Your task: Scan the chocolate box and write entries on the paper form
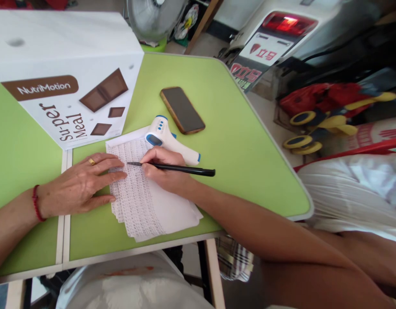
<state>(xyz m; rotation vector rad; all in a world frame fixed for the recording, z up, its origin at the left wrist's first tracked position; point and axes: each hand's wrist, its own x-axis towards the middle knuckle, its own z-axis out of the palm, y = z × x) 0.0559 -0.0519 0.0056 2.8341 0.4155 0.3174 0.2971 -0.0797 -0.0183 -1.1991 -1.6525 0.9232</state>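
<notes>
My right hand (164,169) is closed around a black pen (194,171), whose grey tip points left over the upper part of the paper. Beneath it lies a stack of paper sheets (143,210), with rows of small dark handwriting on the left and blank paper on the right. My left hand (85,182), wearing a ring and a red bracelet, lies flat with fingers apart on the stack's left edge. A white and blue infrared thermometer (174,143) rests just beyond my right hand, overlapping the top of the sheets. Farther back is a dark-screened phone (182,110) in a brown case.
A white NutriMotion box (98,94) stands at the back left of the green folding table (236,171). A fan (154,19) and a vehicle's rear with a red light (290,23) are behind. A person in white clothing (355,189) is at the right edge.
</notes>
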